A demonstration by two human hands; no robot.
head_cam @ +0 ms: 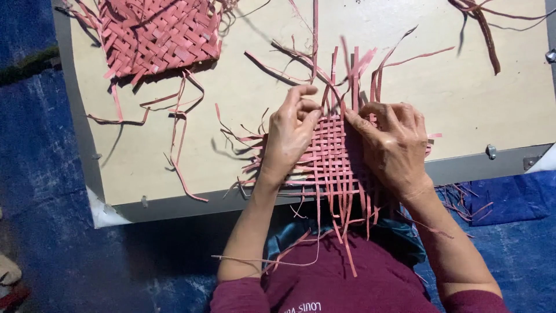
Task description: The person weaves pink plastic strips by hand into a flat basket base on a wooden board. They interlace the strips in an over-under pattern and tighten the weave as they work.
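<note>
- A half-made woven mat (333, 162) of pink strips lies at the near edge of a pale board, the surface (243, 87), right in front of the person.
- The left hand (292, 136) rests on the left part of the mat. Its fingers (302, 95) are bent, and the thumb and first finger pinch a pink strip at the top edge of the weave.
- The right hand (394, 145) lies flat on the right part of the mat, pressing it down. Its fingers are nearly closed and meet the strips near the top middle. I cannot tell if it grips a strip or only pushes on it.
- The loose strips (353, 66) at the top of the mat point away from the person. More loose ends hang off the near edge over the dark red shirt (347, 284).
- The side strips poke out to the left and right.
- A finished woven piece (159, 32) lies at the far left corner of the surface, well apart from the hands. The picture cuts off its top.
- Loose pink strips (179, 110) lie between that piece and the mat.
- A dark bunch of strips (483, 29) lies at the far right.
- Both hands hide much of the mat.
- A blue cover (46, 191) lies around the surface.
</note>
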